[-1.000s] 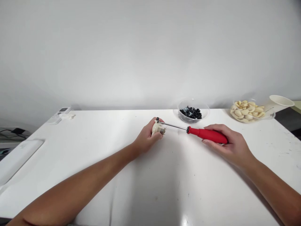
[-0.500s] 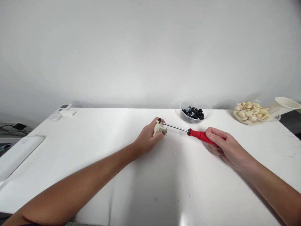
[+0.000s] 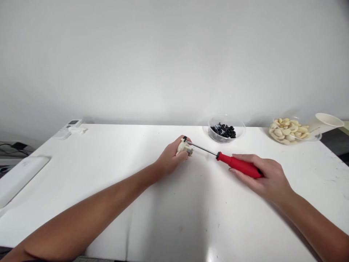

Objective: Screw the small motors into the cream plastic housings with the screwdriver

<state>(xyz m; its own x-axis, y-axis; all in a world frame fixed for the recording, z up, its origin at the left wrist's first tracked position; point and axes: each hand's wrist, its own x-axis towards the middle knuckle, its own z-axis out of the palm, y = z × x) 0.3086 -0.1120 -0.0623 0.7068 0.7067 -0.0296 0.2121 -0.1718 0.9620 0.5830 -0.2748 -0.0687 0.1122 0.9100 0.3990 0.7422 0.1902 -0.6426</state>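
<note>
My left hand [image 3: 173,154] is closed around a small cream plastic part with a metal motor-like piece [image 3: 184,147], held just above the table. A little black piece [image 3: 185,138] sits at its top. In my right hand [image 3: 267,178] is a screwdriver [image 3: 240,165] with a red handle, gripped between the thumb and fingers. Its metal shaft slants up to the left, and the tip meets the cream part near the black piece. The exact contact at the tip is too small to make out.
A clear bowl of small black parts [image 3: 225,131] stands at the back. To its right is a clear bowl of cream rounded pieces [image 3: 289,131] beside a tilted paper cup [image 3: 325,125]. A white remote [image 3: 68,129] and a white box-like object [image 3: 23,178] lie on the left.
My right hand has turned and shifted its grip on the screwdriver handle, with the thumb now underneath. The handle dips slightly lower. My left hand and the cream part have barely moved.
</note>
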